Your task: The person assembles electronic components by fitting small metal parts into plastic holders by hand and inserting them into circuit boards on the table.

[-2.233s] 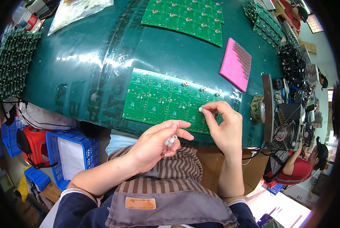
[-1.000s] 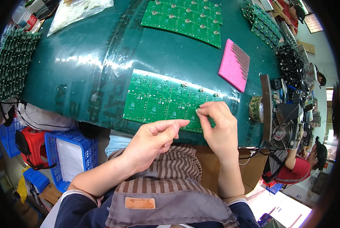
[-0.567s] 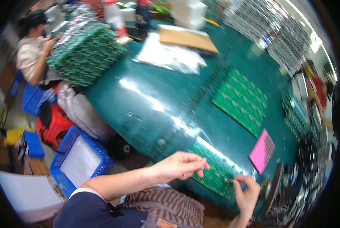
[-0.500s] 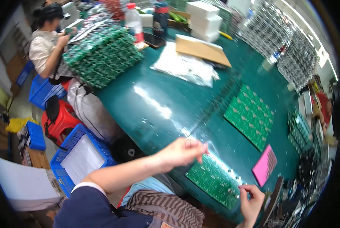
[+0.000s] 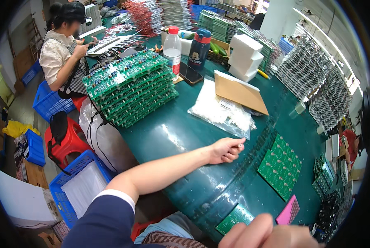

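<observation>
My left hand (image 5: pixel 225 151) reaches out over the green table, its fingers curled closed. Its thumb is beside the lower corner of a clear plastic bag (image 5: pixel 224 110) of small white parts. Something small and pale shows at the fingertips, too small to name. Low in the picture my right hand (image 5: pixel 271 234) looms close and blurred, fingers bent; what it holds, if anything, cannot be made out. Behind it a green circuit board (image 5: pixel 233 218) lies at the table's near edge, partly covered by that hand. A pink comb-like piece (image 5: pixel 288 210) rests just beyond.
Another green circuit board panel (image 5: pixel 280 167) lies to the right. A tall stack of populated boards (image 5: pixel 131 89) stands at left, near a bottle (image 5: pixel 172 51), a dark flask (image 5: pixel 199 51) and a phone (image 5: pixel 190 74). Brown cardboard (image 5: pixel 240 93) overlaps the bag. A co-worker (image 5: pixel 63 53) sits far left.
My left hand has moved from above the near board out to the bag's corner. My right hand has come up closer, now covering part of that board. The view has shifted.
</observation>
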A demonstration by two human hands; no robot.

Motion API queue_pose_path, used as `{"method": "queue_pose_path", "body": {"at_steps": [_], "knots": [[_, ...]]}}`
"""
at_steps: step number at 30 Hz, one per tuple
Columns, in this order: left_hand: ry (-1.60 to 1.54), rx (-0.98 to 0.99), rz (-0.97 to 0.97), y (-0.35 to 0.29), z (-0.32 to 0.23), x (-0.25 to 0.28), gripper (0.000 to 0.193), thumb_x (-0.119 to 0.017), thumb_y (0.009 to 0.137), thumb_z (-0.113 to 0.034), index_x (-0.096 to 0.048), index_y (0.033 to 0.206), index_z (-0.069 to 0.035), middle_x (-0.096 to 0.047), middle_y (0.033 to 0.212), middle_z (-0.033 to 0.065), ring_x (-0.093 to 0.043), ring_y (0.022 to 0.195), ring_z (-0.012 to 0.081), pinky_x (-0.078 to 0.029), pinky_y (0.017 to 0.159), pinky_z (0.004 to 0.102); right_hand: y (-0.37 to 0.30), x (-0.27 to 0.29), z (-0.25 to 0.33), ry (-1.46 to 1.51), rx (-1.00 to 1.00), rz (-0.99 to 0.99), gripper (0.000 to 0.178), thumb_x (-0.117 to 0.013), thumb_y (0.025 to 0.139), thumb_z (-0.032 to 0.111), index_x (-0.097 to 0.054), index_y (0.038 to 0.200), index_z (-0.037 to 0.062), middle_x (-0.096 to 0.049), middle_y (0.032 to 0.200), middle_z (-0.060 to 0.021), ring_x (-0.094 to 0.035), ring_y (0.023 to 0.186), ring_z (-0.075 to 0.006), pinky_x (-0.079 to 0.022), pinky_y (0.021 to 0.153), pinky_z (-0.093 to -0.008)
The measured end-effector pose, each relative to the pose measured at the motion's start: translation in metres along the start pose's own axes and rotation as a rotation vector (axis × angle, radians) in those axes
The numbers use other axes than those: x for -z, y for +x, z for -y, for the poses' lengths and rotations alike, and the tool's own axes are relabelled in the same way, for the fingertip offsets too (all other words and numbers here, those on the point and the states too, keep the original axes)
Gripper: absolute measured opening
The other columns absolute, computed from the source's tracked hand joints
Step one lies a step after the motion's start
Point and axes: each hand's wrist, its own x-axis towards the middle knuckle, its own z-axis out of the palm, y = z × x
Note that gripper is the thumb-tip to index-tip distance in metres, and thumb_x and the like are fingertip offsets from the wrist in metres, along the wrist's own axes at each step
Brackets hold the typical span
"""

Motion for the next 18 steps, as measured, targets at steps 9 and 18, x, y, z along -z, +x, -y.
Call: {"method": "queue_pose_path", "body": {"at_steps": [9, 18], "knots": [[-0.193, -0.067, -0.188, 0.000, 0.000, -0.003, 0.027, -0.041, 0.089, -0.025, -0.043, 0.064, -0.015, -0.026, 0.051, -0.0060, -0.025, 0.040, 0.0065, -0.018, 0.036, 0.0208, -0.119, 0.208, -0.129, -1.311, -1.138, -0.071, 0.040, -0.065, 0.077, 0.036, -0.060, 0.101, 0.0037, -0.064, 0.095, -0.0133, -0.061, 0.091, -0.0254, -0.047, 0.077, -0.0358], [-0.536, 0.019, -0.001, 0.003, -0.008, 0.028, 0.036, -0.033, 0.096, -0.036, -0.047, 0.073, -0.012, -0.037, 0.056, -0.0011, -0.036, 0.055, 0.0158, -0.032, 0.047, 0.0300, -0.141, 0.258, -0.265, -1.709, -1.440, 0.013, 0.082, -0.068, 0.055, 0.066, -0.059, 0.105, 0.0024, -0.058, 0.108, -0.0156, -0.052, 0.105, -0.0289, -0.042, 0.089, -0.0379]]}}
